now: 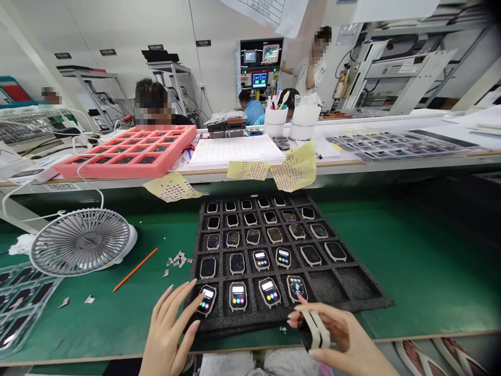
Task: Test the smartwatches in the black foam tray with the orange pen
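Green bench mat [430,271]: black foam tray [348,284] of smartwatches [297,231], six lit, rest dark, two front cells empty. Left hand [168,334] open, fingers spread beside a lit watch [206,300]; right hand [332,329] grasps a white-strapped watch [315,329].

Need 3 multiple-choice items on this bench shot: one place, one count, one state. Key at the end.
1. Where does the orange pencil lie?
A. In the pink tray
B. On the green mat, left of the black foam tray
C. On the paper form

2. How many watch screens in the foam tray are lit?
A. Two
B. Four
C. Six

3. What is the right hand doing?
A. Lying empty on the mat
B. Gripping a black item with white bands
C. Holding the pencil

1 B: the pencil lies on the mat beside the tray.
2 C: four glow in the nearest row, two in the next.
3 B: the fingers wrap the banded item.
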### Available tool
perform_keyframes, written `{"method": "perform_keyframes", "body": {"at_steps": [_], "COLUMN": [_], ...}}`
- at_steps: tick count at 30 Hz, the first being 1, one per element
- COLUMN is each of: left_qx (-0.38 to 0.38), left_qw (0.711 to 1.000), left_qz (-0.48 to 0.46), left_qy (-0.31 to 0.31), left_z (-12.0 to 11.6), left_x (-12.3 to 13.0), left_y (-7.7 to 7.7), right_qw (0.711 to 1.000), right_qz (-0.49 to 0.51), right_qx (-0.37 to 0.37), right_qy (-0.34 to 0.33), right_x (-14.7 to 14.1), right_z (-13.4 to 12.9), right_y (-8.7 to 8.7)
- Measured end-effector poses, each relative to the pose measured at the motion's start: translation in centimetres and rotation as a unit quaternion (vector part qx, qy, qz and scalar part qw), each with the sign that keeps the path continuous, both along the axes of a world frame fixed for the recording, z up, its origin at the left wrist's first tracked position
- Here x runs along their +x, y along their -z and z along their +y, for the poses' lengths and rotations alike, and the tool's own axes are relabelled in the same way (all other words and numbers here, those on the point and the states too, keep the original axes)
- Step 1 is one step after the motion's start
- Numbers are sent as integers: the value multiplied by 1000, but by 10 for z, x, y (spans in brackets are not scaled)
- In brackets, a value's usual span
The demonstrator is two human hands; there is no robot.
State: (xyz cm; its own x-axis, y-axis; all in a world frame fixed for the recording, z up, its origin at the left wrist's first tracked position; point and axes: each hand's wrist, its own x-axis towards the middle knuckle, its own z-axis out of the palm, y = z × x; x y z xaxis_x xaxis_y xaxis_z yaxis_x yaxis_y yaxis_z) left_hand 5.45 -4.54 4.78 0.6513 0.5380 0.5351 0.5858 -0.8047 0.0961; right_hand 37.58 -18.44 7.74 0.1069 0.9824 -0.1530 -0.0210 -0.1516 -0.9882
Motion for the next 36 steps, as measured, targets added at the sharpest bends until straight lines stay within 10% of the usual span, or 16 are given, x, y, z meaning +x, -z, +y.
{"method": "perform_keyframes", "body": {"at_steps": [11, 24, 36], "left_qx": [-26, -226, -236], "left_qw": [991, 912, 900], "left_qz": [-126, -101, -181], "left_qy": [-27, 326, 317], "left_z": [-5, -47, -43], "left_x": [28, 236, 258], "left_y": [-18, -31, -31], "right_qw": [983, 990, 990], "right_qz": [-47, -5, 68], "right_qx": [-20, -16, 23], "right_qy": [176, 139, 122], "right_x": [58, 76, 95], "right_z": [7, -2, -5], "right_y": [5, 6, 5]}}
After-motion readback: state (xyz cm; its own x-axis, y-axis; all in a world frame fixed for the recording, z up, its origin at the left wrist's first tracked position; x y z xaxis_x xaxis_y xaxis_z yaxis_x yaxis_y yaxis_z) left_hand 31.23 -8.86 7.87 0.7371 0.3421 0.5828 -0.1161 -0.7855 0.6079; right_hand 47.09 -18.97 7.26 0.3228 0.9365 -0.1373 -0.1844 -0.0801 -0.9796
